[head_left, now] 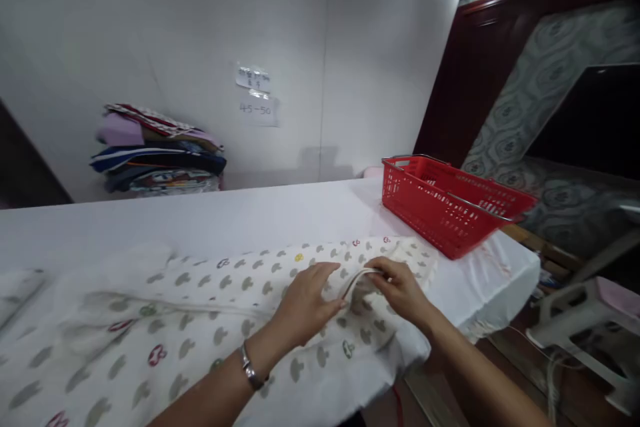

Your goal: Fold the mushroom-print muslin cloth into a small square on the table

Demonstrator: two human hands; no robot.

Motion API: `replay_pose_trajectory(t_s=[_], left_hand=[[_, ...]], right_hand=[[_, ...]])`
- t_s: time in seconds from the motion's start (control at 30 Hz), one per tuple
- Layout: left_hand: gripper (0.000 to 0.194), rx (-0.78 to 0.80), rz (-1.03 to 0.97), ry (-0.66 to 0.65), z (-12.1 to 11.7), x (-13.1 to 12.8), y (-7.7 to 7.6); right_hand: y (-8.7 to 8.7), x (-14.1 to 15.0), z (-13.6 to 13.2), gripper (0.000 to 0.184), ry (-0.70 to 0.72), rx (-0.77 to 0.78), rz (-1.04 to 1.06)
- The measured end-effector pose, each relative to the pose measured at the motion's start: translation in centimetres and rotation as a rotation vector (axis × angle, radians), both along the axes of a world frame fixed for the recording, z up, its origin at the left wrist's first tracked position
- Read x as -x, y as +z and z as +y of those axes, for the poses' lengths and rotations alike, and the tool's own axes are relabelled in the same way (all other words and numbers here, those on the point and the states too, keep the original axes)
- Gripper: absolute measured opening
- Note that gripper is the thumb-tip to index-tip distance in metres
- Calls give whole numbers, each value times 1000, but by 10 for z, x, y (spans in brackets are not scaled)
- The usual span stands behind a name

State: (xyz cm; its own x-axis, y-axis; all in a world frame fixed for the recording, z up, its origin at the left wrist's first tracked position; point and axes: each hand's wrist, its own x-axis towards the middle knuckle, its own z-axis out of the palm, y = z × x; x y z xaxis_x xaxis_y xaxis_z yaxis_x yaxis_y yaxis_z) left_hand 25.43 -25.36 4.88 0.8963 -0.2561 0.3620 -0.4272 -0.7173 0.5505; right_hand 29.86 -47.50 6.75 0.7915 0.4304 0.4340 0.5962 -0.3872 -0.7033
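Note:
A white cloth (pixel 240 287) with grey mushroom-like shapes and a few red, green and yellow ones lies spread along the table, with folds at its left. My right hand (pixel 400 287) pinches a raised edge of the cloth between thumb and fingers, near its right end. Just left of that edge is my left hand (pixel 307 300), its thumb and fingers spread apart and the thumb tip close to the lifted edge. A metal bracelet circles the left wrist. Whether this cloth is a garment or a sheet, I cannot tell.
On the white-covered table (pixel 280 207), a red plastic basket (pixel 435 210) with metal handles stands at the back right. A stack of folded clothes (pixel 160 153) sits against the wall at the left. Right of the table is a plastic stool (pixel 595 320). Paper labels (pixel 257 110) hang on the wall.

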Motion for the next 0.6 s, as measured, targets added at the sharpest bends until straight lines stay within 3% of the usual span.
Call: replay_pose_trajectory(t_s=[0.17,0.37,0.5,0.6], left_hand=[[13,47,-56,-93,-34,-7,5],[15,25,-98,-117,-45,-6,-2],[24,-92,-125,-48,-34,1,-18],[28,-164,-126,56,-5,8,-28]], right_hand=[[1,9,6,14,20,52,-100],[-3,9,-22,23,47,81,-61],[2,2,-44,24,-101,-17,-14],[4,-8,-57,28,-236,-88,-42]])
